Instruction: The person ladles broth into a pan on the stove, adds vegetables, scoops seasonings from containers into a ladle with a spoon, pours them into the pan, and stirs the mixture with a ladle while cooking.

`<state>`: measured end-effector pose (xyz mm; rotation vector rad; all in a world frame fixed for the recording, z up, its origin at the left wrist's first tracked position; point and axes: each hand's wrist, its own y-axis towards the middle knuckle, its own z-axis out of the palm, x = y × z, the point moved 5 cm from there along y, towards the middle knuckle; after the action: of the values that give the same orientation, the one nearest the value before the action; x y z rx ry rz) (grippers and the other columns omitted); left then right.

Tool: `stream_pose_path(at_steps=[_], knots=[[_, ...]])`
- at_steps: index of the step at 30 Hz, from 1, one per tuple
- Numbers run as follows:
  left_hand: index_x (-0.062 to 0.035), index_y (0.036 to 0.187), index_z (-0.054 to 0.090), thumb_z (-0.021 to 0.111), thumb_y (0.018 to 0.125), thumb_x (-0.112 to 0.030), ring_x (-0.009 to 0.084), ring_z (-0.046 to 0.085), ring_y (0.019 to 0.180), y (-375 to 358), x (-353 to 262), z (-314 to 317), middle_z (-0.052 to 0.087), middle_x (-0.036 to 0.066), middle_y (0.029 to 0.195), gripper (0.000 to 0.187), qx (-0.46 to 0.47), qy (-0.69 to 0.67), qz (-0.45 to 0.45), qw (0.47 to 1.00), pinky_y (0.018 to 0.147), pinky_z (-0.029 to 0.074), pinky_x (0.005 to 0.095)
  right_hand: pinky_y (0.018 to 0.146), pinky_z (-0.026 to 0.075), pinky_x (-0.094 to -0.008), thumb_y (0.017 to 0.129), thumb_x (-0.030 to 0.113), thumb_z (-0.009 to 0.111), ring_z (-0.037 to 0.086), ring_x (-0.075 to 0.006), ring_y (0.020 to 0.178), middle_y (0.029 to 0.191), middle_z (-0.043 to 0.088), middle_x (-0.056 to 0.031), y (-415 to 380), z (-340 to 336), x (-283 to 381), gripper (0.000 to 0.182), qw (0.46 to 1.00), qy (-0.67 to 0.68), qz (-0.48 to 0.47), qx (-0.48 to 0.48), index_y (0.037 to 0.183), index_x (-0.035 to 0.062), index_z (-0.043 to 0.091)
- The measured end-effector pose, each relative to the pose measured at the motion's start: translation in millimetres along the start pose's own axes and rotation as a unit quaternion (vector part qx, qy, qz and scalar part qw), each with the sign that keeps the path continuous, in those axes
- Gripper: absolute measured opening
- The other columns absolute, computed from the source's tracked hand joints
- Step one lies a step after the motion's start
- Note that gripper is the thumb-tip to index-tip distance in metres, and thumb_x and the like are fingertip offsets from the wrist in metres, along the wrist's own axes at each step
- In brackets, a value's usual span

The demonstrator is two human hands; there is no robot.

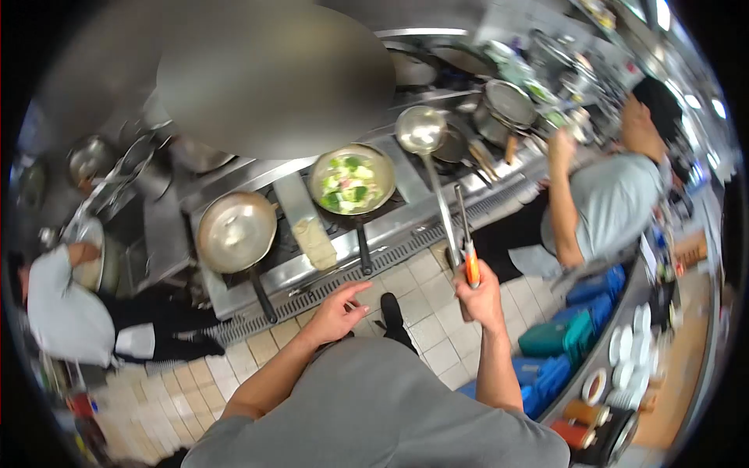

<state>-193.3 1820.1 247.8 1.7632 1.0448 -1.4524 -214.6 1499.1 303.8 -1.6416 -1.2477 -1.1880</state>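
Observation:
My right hand (477, 295) is closed around a long-handled metal ladle (438, 187) and what looks like a stick lighter with an orange handle (471, 264). The ladle's bowl hangs over the stove, right of a pan (318, 181) holding chopped green and pale vegetables (348, 186). My left hand (338, 313) holds nothing, its fingers apart, in front of the stove edge near that pan's black handle (364, 248). Farther left on the stove sits a second frying pan (236, 234) without food. Between the two pans lies a folded pale cloth (314, 243).
One person (605, 203) works at the right of the stove, another (70, 304) at the left. Pots (507, 105) stand at the back right. Blue and green crates (555, 337) and a counter with stacked white dishes (624, 351) lie to my right. A grey blur hides the upper middle.

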Motion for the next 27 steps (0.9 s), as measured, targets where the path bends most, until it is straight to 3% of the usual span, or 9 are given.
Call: stream_pose_path(at_steps=[2, 4, 8, 14, 16, 18, 20, 23, 27], knots=[[-0.0109, 0.142, 0.058, 0.074, 0.089, -0.007, 0.0199, 0.067, 0.098, 12.1, -27.6, 9.2, 0.050, 0.012, 0.148, 0.055, 0.061, 0.024, 0.034, 0.997, 0.083, 0.056, 0.0319, 0.060, 0.052, -0.0278, 0.085, -0.003, 0.069, 0.061, -0.0099, 0.067, 0.078, 0.060, -0.0002, -61.8, -3.5, 3.4, 0.019, 0.998, 0.028, 0.048, -0.012, 0.100, 0.0033, 0.059], [-0.0146, 0.141, 0.059, 0.075, 0.086, -0.007, 0.0246, 0.067, 0.101, 21.3, -81.8, 30.3, 0.049, 0.015, 0.150, 0.057, 0.055, 0.129, 0.240, 0.960, 0.085, 0.056, 0.0343, 0.060, 0.052, -0.0275, 0.085, -0.003, 0.070, 0.061, -0.0103, 0.068, 0.079, 0.060, -0.0006, -124.6, -7.6, 29.0, 0.020, 0.991, 0.053, 0.120, -0.029, 0.101, 0.0035, 0.059], [-0.0140, 0.128, 0.068, 0.078, 0.080, -0.010, 0.0312, 0.067, 0.106, 9.2, -141.8, 108.9, 0.063, 0.011, 0.133, 0.049, 0.212, 0.233, 0.415, 0.854, 0.088, 0.056, 0.0410, 0.062, 0.054, -0.0275, 0.087, 0.002, 0.074, 0.063, -0.0104, 0.069, 0.089, 0.064, -0.0026, -234.2, 3.6, 54.7, 0.024, 0.976, 0.137, 0.168, -0.015, 0.106, 0.0031, 0.060], [-0.0080, 0.106, 0.070, 0.069, 0.074, -0.001, 0.0292, 0.068, 0.087, -52.8, -140.3, 209.0, 0.071, 0.010, 0.103, 0.032, 0.303, 0.160, 0.498, 0.797, 0.078, 0.056, 0.0389, 0.063, 0.055, -0.0287, 0.100, 0.025, 0.067, 0.063, -0.0109, 0.072, 0.094, 0.063, -0.0035, -364.0, -9.4, 42.9, 0.032, 0.971, 0.140, 0.101, -0.164, 0.123, 0.0065, 0.056], [-0.0058, 0.105, 0.068, 0.068, 0.077, 0.001, 0.0292, 0.068, 0.087, -55.6, -119.4, 242.8, 0.071, 0.011, 0.101, 0.029, 0.344, 0.113, 0.504, 0.784, 0.077, 0.056, 0.0379, 0.059, 0.055, -0.0282, 0.103, 0.036, 0.062, 0.062, -0.0111, 0.071, 0.098, 0.064, -0.0041, -418.6, -43.9, 75.9, 0.045, 0.915, 0.219, 0.090, -0.326, 0.137, 0.0094, 0.049], [-0.0042, 0.107, 0.064, 0.065, 0.088, 0.005, 0.0234, 0.068, 0.086, -31.7, -82.0, 264.1, 0.070, 0.012, 0.097, 0.021, 0.312, -0.002, 0.333, 0.890, 0.074, 0.056, 0.0344, 0.054, 0.055, -0.0259, 0.103, 0.030, 0.061, 0.067, -0.0130, 0.077, 0.104, 0.066, -0.0083, -486.0, -80.5, 60.4, 0.039, 0.835, 0.241, 0.053, -0.491, 0.133, 0.0089, 0.048], [-0.0048, 0.111, 0.059, 0.061, 0.096, 0.004, 0.0175, 0.066, 0.083, -23.6, -69.9, 291.4, 0.066, 0.011, 0.100, 0.018, 0.383, -0.131, 0.092, 0.910, 0.071, 0.057, 0.0303, 0.049, 0.054, -0.0254, 0.103, 0.027, 0.061, 0.066, -0.0138, 0.072, 0.102, 0.066, -0.0105, -568.3, -118.1, 46.1, 0.042, 0.750, 0.243, 0.022, -0.614, 0.135, 0.0086, 0.041], [-0.0050, 0.112, 0.056, 0.059, 0.096, 0.006, 0.0151, 0.064, 0.077, -40.6, -54.6, 326.9, 0.060, 0.012, 0.112, 0.019, 0.385, -0.152, 0.060, 0.908, 0.069, 0.060, 0.0295, 0.045, 0.051, -0.0243, 0.105, 0.023, 0.055, 0.064, -0.0129, 0.066, 0.095, 0.063, -0.0092, -683.5, -161.7, 55.6, 0.042, 0.604, 0.121, 0.023, -0.787, 0.140, 0.0097, 0.037], [-0.0054, 0.103, 0.054, 0.053, 0.092, 0.011, 0.0161, 0.063, 0.076, -72.0, -41.6, 377.0, 0.058, 0.014, 0.118, 0.020, 0.389, -0.157, -0.003, 0.908, 0.067, 0.060, 0.0314, 0.042, 0.046, -0.0266, 0.106, 0.025, 0.054, 0.066, -0.0186, 0.064, 0.097, 0.066, -0.0123, -786.8, -248.5, 47.7, 0.024, 0.608, 0.204, -0.077, -0.763, 0.124, 0.0111, 0.046]])
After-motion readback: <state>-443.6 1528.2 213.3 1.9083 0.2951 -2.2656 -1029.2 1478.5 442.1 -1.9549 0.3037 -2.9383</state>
